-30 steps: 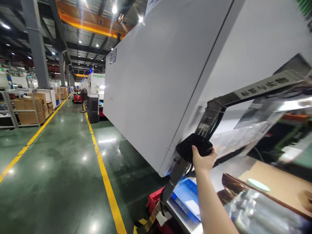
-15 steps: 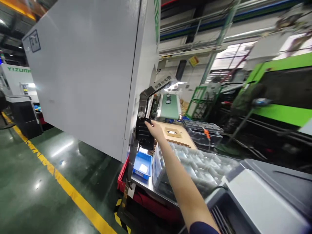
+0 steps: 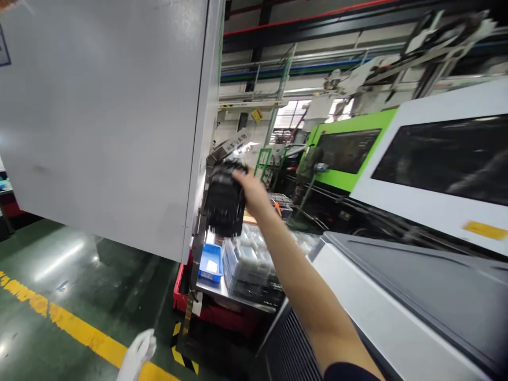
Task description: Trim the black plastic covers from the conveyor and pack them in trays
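My bare right hand (image 3: pixel 253 191) grips a black ribbed plastic part (image 3: pixel 225 203) by its upper right edge, with the thumb on top. Motion smears the part, so its exact kind cannot be made out. It is held up in front of the bench, above a blue tray (image 3: pixel 210 261) and a stack of clear plastic trays (image 3: pixel 254 259). Low in the view, my left hand (image 3: pixel 138 352) wears a white glove. Its fingers are loosely stretched out over the floor and nothing shows in them.
A large grey machine cabinet (image 3: pixel 103 127) fills the left side. On the right stands a grey-lidded white unit (image 3: pixel 357 296). A red crate (image 3: pixel 181 288) sits beneath the bench. Yellow tape (image 3: pixel 75 327) runs along the green floor. Green-and-white machines (image 3: pixel 353 145) stand behind.
My right hand has brought the black part up and nearer from beside the bench post. My gloved left hand has come into view at the bottom. The view has turned right.
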The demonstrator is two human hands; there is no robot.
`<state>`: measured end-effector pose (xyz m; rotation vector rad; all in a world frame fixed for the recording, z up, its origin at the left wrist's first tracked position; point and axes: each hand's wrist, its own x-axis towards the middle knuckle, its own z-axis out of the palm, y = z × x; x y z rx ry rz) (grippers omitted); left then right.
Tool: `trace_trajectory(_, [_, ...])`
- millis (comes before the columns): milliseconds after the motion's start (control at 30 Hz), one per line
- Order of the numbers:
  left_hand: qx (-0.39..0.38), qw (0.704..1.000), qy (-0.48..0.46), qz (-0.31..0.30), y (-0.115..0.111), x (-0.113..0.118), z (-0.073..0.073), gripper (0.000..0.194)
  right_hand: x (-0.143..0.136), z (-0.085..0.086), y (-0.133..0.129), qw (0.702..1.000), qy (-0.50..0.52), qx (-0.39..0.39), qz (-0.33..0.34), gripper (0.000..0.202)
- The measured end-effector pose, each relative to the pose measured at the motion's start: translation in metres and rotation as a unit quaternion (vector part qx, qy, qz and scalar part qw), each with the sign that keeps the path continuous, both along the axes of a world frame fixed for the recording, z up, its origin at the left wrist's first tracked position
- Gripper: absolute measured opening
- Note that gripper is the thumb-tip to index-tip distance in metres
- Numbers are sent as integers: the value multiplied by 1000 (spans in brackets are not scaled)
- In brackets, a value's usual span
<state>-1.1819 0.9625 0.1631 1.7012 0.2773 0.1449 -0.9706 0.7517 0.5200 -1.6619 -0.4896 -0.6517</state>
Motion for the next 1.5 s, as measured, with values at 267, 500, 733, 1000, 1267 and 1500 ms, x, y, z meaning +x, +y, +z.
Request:
trace_trajectory(267, [-389, 895, -31, -215, -34, 14, 99, 50, -125, -195, 33, 926, 292, -13, 239, 34])
trace_trajectory(500, [-324, 945, -14, -48, -64, 7, 90, 46, -167, -272, 19, 897, 374, 124, 200, 59])
trace_trajectory(733, [-116, 991, -34, -62, -65, 9, 78, 39, -177, -287, -6, 947, 289, 75, 122, 65])
trace_trajectory(1000, [49, 993, -31, -104, -76, -1, 68, 32, -136, -250, -11, 928, 293, 15, 228, 38])
trace_trajectory(1267, [83, 992, -43, -86, -81, 4, 59, 33, -126, -253, -14, 855, 406, 75, 313, 35])
trace_trajectory(1500, [117, 988, -44, -88, -88, 8, 57, 35, -119, -255, -23, 840, 424, 95, 325, 30])
